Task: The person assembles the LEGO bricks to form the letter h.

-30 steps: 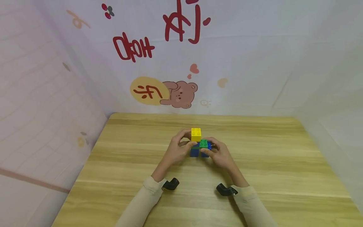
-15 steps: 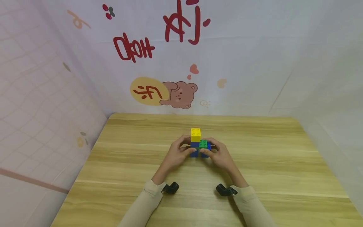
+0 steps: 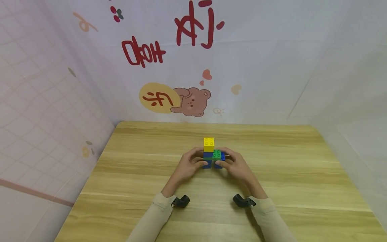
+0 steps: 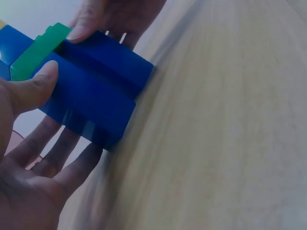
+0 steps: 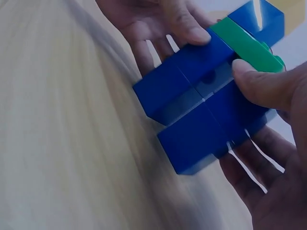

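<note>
A toy-brick build stands between the hands, with a yellow brick (image 3: 208, 145) on top and a blue brick (image 3: 208, 155) under it. Below them a green brick (image 3: 216, 154) bridges two blue brick columns (image 5: 192, 139). My left hand (image 3: 188, 164) grips the left column, thumb on its near face and fingers behind. The right column is held by my right hand (image 3: 238, 165), its thumb just under the green brick. A narrow gap separates the columns in the right wrist view. Their lower ends are at the tabletop; whether they touch it I cannot tell.
The wooden table (image 3: 290, 181) extends around the build on all sides. Behind it hangs a white printed cloth (image 3: 260, 60) with a bear and red characters. Black wrist mounts (image 3: 181, 201) sit at both cuffs.
My left hand has slid down from beside the yellow brick to the blue column. My right thumb has shifted slightly lower. The build has stayed nearly in place.
</note>
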`<state>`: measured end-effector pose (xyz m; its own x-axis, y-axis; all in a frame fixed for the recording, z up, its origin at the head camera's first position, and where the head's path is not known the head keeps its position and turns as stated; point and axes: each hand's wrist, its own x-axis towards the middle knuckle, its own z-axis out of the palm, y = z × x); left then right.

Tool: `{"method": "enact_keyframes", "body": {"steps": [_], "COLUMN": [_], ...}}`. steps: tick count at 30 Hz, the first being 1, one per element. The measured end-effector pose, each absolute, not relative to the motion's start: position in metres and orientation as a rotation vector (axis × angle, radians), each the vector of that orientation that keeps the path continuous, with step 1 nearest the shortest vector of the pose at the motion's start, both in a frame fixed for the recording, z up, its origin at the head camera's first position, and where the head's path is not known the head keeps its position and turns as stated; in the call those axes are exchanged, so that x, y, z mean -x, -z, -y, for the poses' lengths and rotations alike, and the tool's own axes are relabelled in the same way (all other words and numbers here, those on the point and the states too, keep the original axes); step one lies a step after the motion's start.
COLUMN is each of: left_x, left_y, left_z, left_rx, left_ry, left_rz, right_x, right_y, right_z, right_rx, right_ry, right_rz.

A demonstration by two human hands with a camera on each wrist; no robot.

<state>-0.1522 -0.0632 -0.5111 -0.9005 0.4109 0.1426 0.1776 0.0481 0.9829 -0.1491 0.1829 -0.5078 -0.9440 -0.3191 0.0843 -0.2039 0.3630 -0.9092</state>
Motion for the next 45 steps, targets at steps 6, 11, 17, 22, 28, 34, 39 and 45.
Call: {"method": "enact_keyframes", "body": {"steps": [6,11,17,22,28,34,39,45], "left_x": [0.152,0.153,0.153,0.155,0.155,0.156,0.155,0.155], "left_y": [0.513,0.512,0.513,0.514,0.515,0.517,0.517,0.517], "left_z": [0.067,0.069,0.070,0.070,0.070,0.070,0.070,0.070], "left_rx": [-0.581,-0.542,-0.537,-0.522,-0.519,-0.518,-0.481,-0.411], "left_ry": [-1.963,-1.886,-1.853,-1.854,-1.872,-1.871,-1.844,-1.807], "left_rz": [-2.135,-2.242,-2.266,-2.259,-2.226,-2.204,-2.196,-2.184], "right_x": [0.151,0.151,0.151,0.151,0.152,0.151,0.152,0.153], "right_y": [0.507,0.507,0.508,0.508,0.508,0.509,0.514,0.521], "right_z": [-0.186,-0.186,-0.186,-0.187,-0.186,-0.186,-0.186,-0.186], "right_rx": [0.538,0.561,0.529,0.512,0.479,0.461,0.451,0.422], "right_ry": [1.667,1.665,1.636,1.635,1.623,1.625,1.601,1.562], "right_rz": [-2.450,-2.476,-2.474,-2.457,-2.454,-2.447,-2.456,-2.452]}}
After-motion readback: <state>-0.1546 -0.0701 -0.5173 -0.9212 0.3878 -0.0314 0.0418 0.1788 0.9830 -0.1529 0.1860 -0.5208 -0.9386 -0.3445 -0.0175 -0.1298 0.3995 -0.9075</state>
